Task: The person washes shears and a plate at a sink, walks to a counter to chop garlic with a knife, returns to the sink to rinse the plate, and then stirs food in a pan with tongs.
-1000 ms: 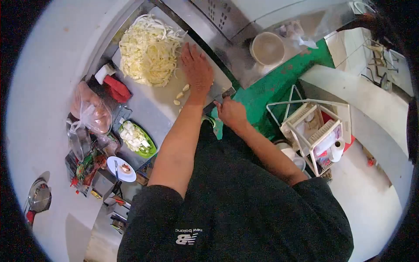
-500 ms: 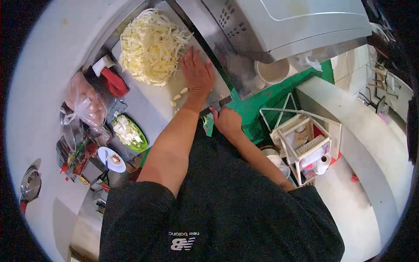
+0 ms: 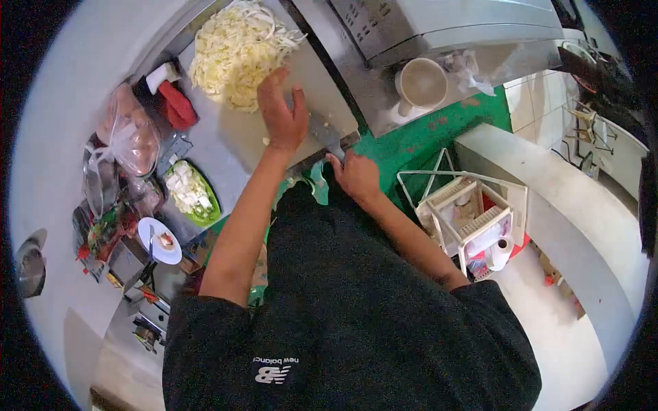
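Note:
My right hand (image 3: 358,177) is closed round the handle of a knife at the near edge of the cutting board (image 3: 219,140). The knife's broad grey blade (image 3: 323,131) lies flat or nearly so over the board, with small pale bits by it. My left hand (image 3: 282,116), fingers stretched and thumb apart, is over the board to the left of the blade and holds nothing. Just beyond its fingertips is a big heap of shredded cabbage (image 3: 236,58). A pale garlic clove (image 3: 266,141) shows beside my left wrist; any others are hidden.
Left of the board are a red-handled thing (image 3: 179,106), a plastic bag (image 3: 133,133), a green tray of chopped white pieces (image 3: 188,192) and a white plate (image 3: 160,241). To the right stand a beige pot (image 3: 423,83), a large grey appliance (image 3: 473,24) and a cream rack (image 3: 466,212).
My left hand has lifted and moved left, uncovering the knife blade. My right hand still grips the handle. The view has shifted slightly.

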Motion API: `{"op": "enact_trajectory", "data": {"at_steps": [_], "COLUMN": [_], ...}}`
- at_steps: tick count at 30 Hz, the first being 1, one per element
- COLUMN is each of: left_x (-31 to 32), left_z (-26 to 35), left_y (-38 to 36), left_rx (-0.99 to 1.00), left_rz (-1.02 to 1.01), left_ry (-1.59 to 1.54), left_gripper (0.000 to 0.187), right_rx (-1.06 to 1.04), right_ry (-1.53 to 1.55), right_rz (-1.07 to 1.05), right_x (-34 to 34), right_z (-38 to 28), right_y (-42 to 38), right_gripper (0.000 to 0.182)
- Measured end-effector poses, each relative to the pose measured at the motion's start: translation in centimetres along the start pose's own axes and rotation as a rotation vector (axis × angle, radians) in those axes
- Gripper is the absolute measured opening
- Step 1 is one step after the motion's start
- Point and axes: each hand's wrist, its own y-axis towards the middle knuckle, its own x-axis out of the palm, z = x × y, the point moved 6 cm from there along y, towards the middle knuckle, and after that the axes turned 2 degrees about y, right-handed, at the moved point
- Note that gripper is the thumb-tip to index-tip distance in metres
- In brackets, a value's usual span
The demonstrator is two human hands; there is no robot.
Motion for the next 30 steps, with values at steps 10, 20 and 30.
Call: {"op": "enact_trajectory", "data": {"at_steps": [10, 20, 30], "left_x": [-1.5, -1.3, -0.3], "left_z": [2.2, 0.5, -0.8], "left_y": [-6.4, -6.9, -1.6], "left_rx": [0.123, 0.154, 0.310], "left_rz": [-0.430, -0.452, -0.427], "left_ry": [0.089, 0.122, 0.215], "left_gripper": [0.016, 0.012, 0.013], "right_rx": [-0.016, 0.002, -0.072], "right_ry": [-0.022, -0.026, 0.056], "right_rz": [-0.016, -0.026, -0.110], "right_x": [-1.1, -1.0, -1.9], "right_z": [-2.3, -2.6, -0.7], "right_y": [-2.0, -2.5, -3.8], "right_gripper": [0.042, 0.040, 0.042]}}
